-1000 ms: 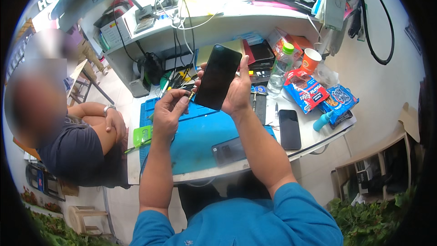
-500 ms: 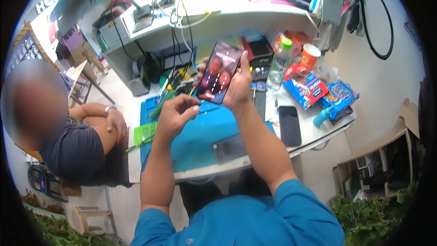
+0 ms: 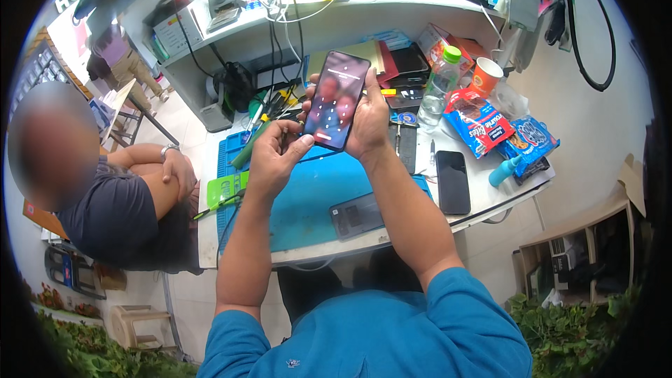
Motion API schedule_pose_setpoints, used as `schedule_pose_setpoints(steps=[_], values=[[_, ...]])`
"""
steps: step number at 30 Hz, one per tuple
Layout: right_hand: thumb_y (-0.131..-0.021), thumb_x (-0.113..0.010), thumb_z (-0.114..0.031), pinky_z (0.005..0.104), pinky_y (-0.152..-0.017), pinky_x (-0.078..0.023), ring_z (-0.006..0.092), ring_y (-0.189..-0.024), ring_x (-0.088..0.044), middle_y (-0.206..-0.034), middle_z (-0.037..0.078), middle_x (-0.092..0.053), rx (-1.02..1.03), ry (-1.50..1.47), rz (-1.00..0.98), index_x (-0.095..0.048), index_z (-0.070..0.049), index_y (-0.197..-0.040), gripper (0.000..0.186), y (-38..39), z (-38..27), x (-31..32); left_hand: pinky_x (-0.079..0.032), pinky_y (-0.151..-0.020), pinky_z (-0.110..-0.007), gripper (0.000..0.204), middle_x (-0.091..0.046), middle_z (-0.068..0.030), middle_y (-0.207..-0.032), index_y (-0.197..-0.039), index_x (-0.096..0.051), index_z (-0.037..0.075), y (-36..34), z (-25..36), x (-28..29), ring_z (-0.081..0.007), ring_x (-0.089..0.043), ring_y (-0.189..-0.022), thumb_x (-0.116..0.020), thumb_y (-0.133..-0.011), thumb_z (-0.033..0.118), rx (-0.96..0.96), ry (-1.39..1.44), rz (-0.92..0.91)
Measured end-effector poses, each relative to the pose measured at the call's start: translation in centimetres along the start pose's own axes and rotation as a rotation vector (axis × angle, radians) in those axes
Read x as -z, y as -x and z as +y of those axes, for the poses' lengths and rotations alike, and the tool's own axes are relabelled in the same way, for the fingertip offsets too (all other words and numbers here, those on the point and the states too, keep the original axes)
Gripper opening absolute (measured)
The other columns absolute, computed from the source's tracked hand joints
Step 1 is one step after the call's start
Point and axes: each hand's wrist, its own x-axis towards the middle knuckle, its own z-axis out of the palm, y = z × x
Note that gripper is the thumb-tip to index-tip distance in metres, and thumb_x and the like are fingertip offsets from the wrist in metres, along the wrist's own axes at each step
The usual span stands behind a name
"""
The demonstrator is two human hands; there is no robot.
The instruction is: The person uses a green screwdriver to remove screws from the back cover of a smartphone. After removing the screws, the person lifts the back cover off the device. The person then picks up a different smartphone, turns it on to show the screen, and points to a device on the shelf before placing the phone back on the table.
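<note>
Leaning above the table (image 3: 484, 192), the lit phone (image 3: 338, 98) lay clamped between thumb and fingers of the right hand (image 3: 369, 126); the left hand (image 3: 275, 157) bent beside its lower corner, grip unclear.

A single head-worn fisheye view looks down and forward from above the wearer's blue shirt (image 3: 399, 332), taking in both hands (image 3: 369, 129) at close range, then the worktop (image 3: 484, 196) and the white shelf (image 3: 378, 18) on its far side; straight edges bend toward the rim.
</note>
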Motion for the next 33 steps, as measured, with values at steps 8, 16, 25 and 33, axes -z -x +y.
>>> schedule_pose_setpoints(steps=[8,16,25,33], values=[[-0.117,-0.025,-0.073,0.0573,-0.108,-0.061,0.0423,-0.120,-0.075,-0.136,0.026,-0.070,-0.055,0.010,-0.089,-0.054,0.003,-0.154,0.090,0.3,0.4,-1.1,-0.029,-0.055,-0.019,0.023,-0.064,0.0023,-0.091,-0.127,-0.069,0.004,-0.3,0.2,1.3,-0.0002,-0.043,-0.062,-0.072,-0.112,0.021,0.232,0.307,-0.098],[-0.111,-0.040,-0.036,0.0601,-0.127,-0.047,0.0484,-0.150,-0.058,-0.166,0.034,-0.051,-0.108,0.009,-0.333,-0.037,0.010,-0.169,0.074,1.2,0.5,-1.5,-0.034,-0.052,-0.015,0.019,-0.062,0.0017,-0.092,-0.127,-0.063,0.009,-0.4,0.0,1.6,0.0007,-0.044,-0.062,-0.069,-0.114,0.023,0.262,0.569,-0.123],[-0.107,-0.047,-0.033,0.0598,-0.130,-0.043,0.0473,-0.153,-0.056,-0.169,0.033,-0.049,-0.093,0.044,-0.319,-0.040,0.011,-0.168,0.076,1.4,0.3,-1.8,-0.035,-0.055,-0.014,0.018,-0.064,0.0007,-0.094,-0.129,-0.062,0.009,-0.6,-0.5,1.8,-0.0002,-0.044,-0.063,-0.066,-0.116,0.021,0.262,0.587,-0.161],[-0.111,-0.046,-0.041,0.0591,-0.128,-0.045,0.0466,-0.149,-0.059,-0.165,0.032,-0.053,-0.063,-0.006,-0.304,-0.040,0.009,-0.168,0.076,1.5,0.4,-2.2,-0.032,-0.054,-0.017,0.021,-0.063,0.0007,-0.092,-0.132,-0.064,0.007,-0.4,-0.5,1.3,-0.0014,-0.042,-0.063,-0.064,-0.117,0.022,0.200,0.495,-0.141]])
